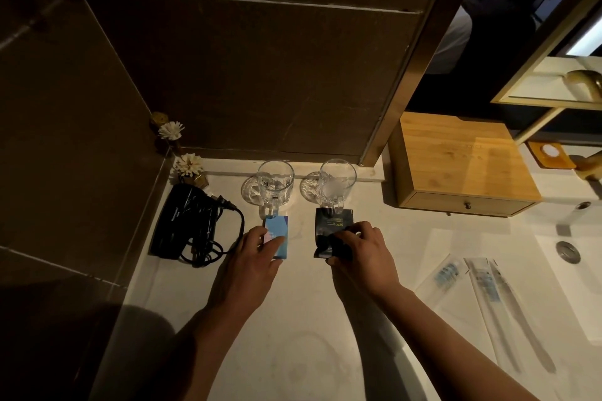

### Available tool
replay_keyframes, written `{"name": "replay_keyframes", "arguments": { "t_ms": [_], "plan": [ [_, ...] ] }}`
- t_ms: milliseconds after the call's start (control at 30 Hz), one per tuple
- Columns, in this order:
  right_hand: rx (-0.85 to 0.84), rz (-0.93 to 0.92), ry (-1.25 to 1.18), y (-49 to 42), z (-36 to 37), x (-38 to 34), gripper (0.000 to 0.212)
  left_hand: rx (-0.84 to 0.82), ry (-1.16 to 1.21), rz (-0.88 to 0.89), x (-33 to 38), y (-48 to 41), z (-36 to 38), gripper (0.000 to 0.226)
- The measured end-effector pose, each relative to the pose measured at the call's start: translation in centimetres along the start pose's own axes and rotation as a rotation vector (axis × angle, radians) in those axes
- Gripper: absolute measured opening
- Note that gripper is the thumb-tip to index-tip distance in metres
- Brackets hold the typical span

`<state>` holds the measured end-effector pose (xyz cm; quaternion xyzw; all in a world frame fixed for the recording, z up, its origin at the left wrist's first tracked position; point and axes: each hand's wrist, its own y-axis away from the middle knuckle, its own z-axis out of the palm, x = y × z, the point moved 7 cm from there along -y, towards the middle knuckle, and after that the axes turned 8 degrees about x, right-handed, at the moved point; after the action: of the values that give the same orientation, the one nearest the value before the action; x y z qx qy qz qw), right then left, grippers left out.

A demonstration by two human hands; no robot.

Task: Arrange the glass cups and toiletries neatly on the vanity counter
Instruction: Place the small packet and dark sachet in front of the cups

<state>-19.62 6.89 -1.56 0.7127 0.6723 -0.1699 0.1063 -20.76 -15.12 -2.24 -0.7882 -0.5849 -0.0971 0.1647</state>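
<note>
Two clear glass mugs stand side by side at the back of the white vanity counter [306,319], the left mug [274,184] and the right mug [336,182], each on a glass coaster, handles toward me. A light blue box [276,231] lies in front of the left mug; my left hand [257,257] grips it with thumb and fingers. A black box [332,225] lies in front of the right mug, and my right hand [361,254] holds its near end. Several wrapped toothbrushes [488,283] lie on the counter to the right.
A black hair dryer [185,221] with coiled cord lies at the left by the dark tiled wall. A small flower ornament [189,166] sits in the back corner. A wooden drawer box [462,163] stands at the back right, beside the sink drain [568,251].
</note>
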Motion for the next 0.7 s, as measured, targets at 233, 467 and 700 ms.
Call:
{"name": "replay_keyframes", "arguments": {
  "t_ms": [233,467,700],
  "plan": [
    [0.006,0.035,-0.042,0.7,-0.8,0.5,0.054,0.034,-0.028,-0.040,0.6,0.1,-1.4,0.046],
    [0.048,0.099,-0.106,2.0,-2.9,2.2,0.045,0.042,0.031,0.050,4.6,-0.7,-1.9,0.041],
    [0.149,0.231,-0.152,6.1,-7.3,6.4,0.036,-0.099,0.173,0.171,11.9,1.7,0.6,0.038]
  ]
}}
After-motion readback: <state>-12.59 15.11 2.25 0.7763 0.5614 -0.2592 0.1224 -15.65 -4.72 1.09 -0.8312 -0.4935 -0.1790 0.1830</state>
